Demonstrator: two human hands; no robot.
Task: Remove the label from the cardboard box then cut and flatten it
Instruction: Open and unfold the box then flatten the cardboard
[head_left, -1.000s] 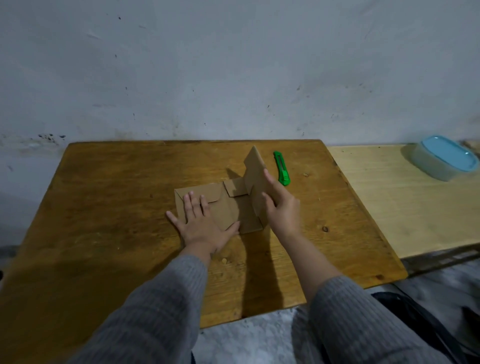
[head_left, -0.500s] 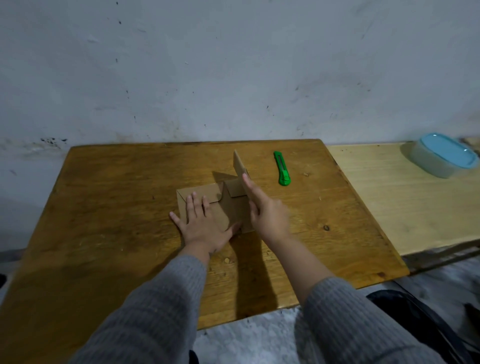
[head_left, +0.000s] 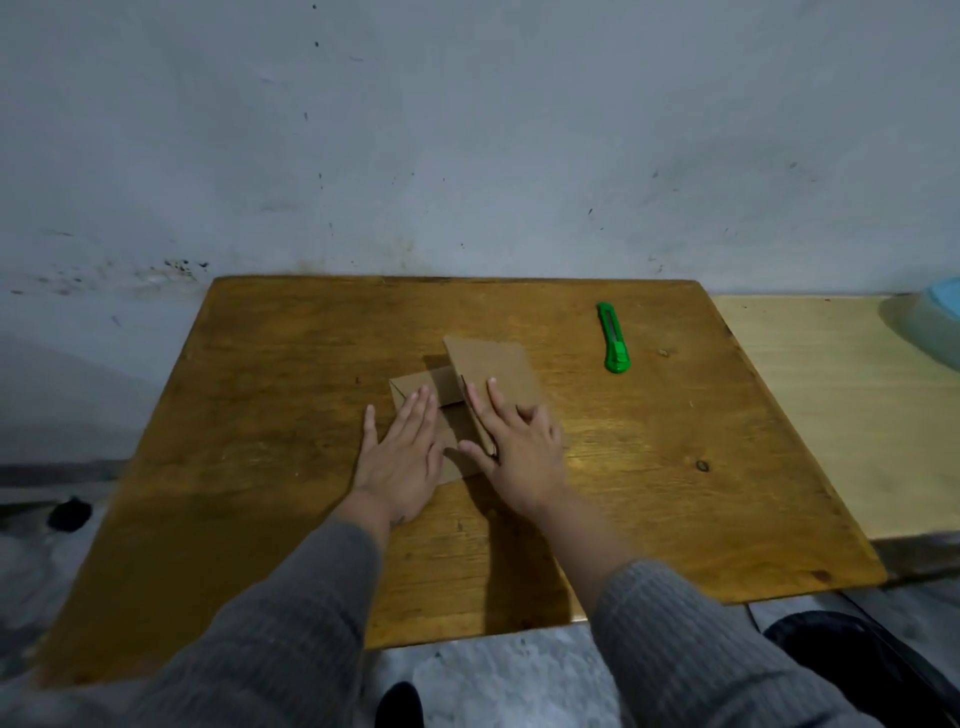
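Observation:
The brown cardboard box (head_left: 491, 371), cut open, lies in the middle of the dark wooden table (head_left: 291, 374). Its right panel is folded over to the left and lies almost flat on the lower layer. My right hand (head_left: 511, 447) presses on this folded panel with straight fingers. My left hand (head_left: 402, 449) lies flat on the left part of the cardboard, fingers straight and pointing away from me. Most of the lower layer is hidden under my hands. A green utility knife (head_left: 613, 338) lies on the table to the right of the box, apart from both hands.
A lighter wooden bench (head_left: 831, 405) adjoins the table on the right, with a pale blue lidded container (head_left: 935, 322) at its far end. A stained grey wall stands right behind the table. Grey floor shows below the table's front edge.
My right hand has pushed the upright cardboard panel over to the left and down until it lies nearly flat. My left hand has stayed pressed on the left part.

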